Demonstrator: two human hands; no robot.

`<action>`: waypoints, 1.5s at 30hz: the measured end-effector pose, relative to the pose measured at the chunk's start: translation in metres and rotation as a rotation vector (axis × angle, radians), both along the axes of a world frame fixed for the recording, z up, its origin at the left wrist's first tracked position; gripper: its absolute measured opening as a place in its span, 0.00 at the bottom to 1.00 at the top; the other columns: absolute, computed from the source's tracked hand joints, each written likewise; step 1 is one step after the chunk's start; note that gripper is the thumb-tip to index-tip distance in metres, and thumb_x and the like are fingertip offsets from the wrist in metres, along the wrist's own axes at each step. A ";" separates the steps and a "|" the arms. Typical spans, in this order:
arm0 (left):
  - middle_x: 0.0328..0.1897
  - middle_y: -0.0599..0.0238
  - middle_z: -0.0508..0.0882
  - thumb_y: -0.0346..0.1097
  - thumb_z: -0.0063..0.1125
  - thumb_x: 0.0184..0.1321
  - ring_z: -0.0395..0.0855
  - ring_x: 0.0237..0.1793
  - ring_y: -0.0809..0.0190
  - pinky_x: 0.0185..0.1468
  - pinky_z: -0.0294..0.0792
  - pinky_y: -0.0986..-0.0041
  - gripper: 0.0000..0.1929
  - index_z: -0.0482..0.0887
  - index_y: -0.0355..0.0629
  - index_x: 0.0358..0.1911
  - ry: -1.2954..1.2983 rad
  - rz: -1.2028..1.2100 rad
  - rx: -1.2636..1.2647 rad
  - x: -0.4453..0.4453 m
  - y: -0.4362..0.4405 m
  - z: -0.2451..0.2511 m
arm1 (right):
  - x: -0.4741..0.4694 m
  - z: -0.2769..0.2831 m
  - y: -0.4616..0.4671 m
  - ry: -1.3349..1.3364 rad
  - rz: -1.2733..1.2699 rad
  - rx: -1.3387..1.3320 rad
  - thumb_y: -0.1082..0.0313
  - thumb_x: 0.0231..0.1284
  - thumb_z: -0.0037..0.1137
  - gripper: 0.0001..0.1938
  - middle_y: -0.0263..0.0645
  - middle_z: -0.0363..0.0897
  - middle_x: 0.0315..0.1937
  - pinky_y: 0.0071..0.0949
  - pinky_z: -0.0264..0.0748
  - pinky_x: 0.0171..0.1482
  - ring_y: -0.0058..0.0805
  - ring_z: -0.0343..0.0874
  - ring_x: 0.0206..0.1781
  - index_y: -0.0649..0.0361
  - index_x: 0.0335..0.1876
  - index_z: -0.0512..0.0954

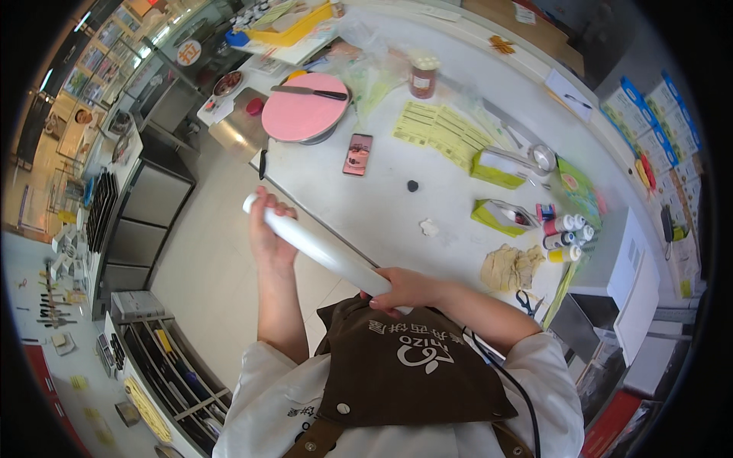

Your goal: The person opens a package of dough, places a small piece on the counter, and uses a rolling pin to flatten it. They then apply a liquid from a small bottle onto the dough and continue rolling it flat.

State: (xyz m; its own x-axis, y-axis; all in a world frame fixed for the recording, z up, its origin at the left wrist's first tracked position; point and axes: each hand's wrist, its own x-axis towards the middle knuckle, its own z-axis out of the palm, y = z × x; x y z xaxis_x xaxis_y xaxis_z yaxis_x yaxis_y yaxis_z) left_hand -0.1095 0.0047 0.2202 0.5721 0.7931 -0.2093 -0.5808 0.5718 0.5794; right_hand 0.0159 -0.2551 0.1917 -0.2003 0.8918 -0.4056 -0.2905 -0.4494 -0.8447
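A smooth white rolling pin (pixel 329 252) slants in front of the brown apron, over the table's near edge. My left hand (pixel 273 229) grips its far end with the fingers wrapped around. Near the other end, my right hand (pixel 404 288) closes around the pin close to the apron. On the white tabletop (pixel 372 212) beyond lie a small black lump (pixel 413 186) and a crumpled white lump (pixel 428 228), both apart from my hands. A phone (pixel 358 154) lies face up, its screen lit with a picture of a cake.
A palette knife (pixel 309 91) rests on a pink disc (pixel 303 114) atop a turntable. Yellow printed sheets (pixel 441 129), a lidded jar (pixel 422 77), colour bottles (pixel 564 237), a crumpled cloth (pixel 511 267) and scissors (pixel 525 302) surround the work area. A knife handle (pixel 263 165) overhangs the table's corner.
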 end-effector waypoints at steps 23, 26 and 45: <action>0.32 0.67 0.80 0.47 0.61 0.80 0.83 0.36 0.62 0.46 0.79 0.61 0.15 0.81 0.43 0.55 0.481 -0.101 0.084 0.069 0.042 -0.137 | 0.049 -0.026 0.002 -0.806 -0.145 -0.097 0.60 0.63 0.63 0.21 0.58 0.88 0.41 0.54 0.82 0.53 0.64 0.87 0.50 0.62 0.58 0.77; 0.34 0.65 0.82 0.52 0.42 0.86 0.84 0.38 0.62 0.52 0.80 0.64 0.25 0.72 0.38 0.71 0.536 -0.069 0.174 0.063 0.016 -0.142 | 0.071 -0.033 -0.039 -0.865 -0.150 -0.218 0.56 0.62 0.64 0.18 0.52 0.89 0.40 0.53 0.82 0.51 0.60 0.88 0.48 0.56 0.53 0.82; 0.60 0.61 0.81 0.52 0.73 0.65 0.86 0.57 0.48 0.56 0.79 0.54 0.22 0.83 0.52 0.57 0.894 -1.264 1.630 0.144 -0.105 -0.241 | 0.036 -0.098 -0.138 -0.828 -1.120 -0.334 0.62 0.68 0.68 0.18 0.48 0.86 0.40 0.34 0.81 0.49 0.35 0.86 0.42 0.65 0.56 0.81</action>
